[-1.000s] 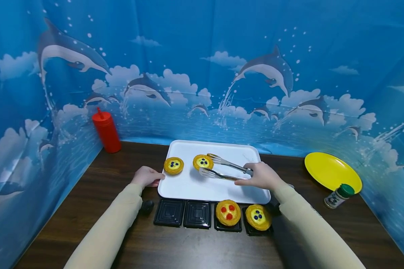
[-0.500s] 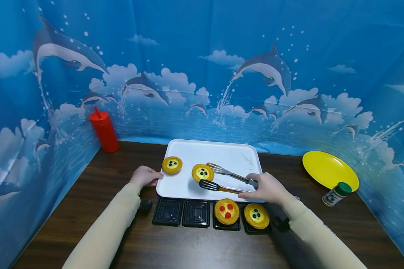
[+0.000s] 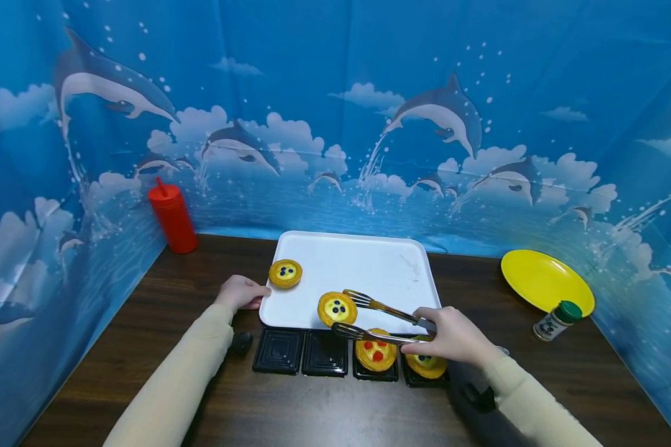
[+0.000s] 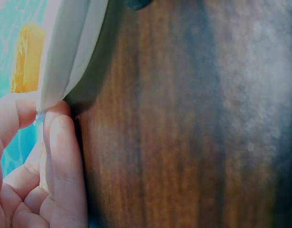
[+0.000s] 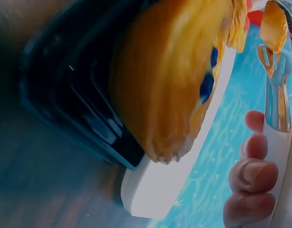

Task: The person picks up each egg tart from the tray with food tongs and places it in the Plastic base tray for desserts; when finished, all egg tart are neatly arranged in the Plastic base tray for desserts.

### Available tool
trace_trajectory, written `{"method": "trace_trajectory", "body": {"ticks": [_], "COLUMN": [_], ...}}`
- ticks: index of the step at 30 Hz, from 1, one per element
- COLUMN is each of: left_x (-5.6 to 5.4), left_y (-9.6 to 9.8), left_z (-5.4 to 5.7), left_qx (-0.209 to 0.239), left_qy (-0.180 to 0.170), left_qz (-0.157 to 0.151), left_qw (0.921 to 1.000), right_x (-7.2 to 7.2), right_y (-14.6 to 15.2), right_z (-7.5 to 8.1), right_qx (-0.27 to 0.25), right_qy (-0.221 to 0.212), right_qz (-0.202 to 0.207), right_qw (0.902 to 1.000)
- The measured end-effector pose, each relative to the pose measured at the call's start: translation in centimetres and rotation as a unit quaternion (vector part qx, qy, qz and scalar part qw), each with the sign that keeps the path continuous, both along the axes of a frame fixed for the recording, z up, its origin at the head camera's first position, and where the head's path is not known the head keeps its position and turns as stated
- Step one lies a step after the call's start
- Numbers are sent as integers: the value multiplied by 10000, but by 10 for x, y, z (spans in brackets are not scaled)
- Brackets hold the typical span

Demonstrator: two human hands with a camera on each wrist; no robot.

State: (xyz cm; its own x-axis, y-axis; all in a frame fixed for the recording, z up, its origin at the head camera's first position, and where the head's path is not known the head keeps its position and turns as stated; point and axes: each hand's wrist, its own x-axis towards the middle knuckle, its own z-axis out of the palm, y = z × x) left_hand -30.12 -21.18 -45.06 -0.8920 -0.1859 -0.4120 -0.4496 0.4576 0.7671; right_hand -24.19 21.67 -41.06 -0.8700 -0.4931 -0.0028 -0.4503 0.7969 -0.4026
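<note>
My left hand (image 3: 239,293) pinches the left edge of the white tray (image 3: 369,254) between thumb and fingers; the left wrist view shows this rim (image 4: 70,47) up close. My right hand (image 3: 453,335) holds metal tongs (image 3: 392,308), whose tips grip a tart with blue berries (image 3: 337,308) above the tray's front edge. A second blueberry tart (image 3: 285,274) lies at the tray's left. Two black square holders (image 3: 278,352) are bare. The other two carry a red-topped tart (image 3: 376,355) and a blueberry tart (image 3: 427,367), partly hidden by the tongs and right hand.
A red squeeze bottle (image 3: 172,217) stands at the back left. On the right lie a yellow plate (image 3: 542,279) and a green-capped shaker (image 3: 558,320) leaning against its edge. A blue dolphin backdrop (image 3: 335,112) closes off the table's back and sides.
The right hand has brought the tongs and the gripped tart toward the front edge of the tray. My left hand keeps its pinch on the tray.
</note>
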Motion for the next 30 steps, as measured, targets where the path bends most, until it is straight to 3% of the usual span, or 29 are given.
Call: {"method": "trace_trajectory", "body": {"ticks": [13, 30], "left_x": [-3, -3], "left_y": [-1, -1], "left_z": [-3, -3], "left_qx": [-43, -17], "left_qy": [-65, -104], "left_qz": [59, 17], "left_qw": [10000, 9999], "right_x": [17, 25], "right_y": [-4, -14], "right_z": [-5, -11], "right_qx": [0, 83], "right_qy": [68, -51], "right_qz": [218, 159], "right_qw": [9997, 9998]}}
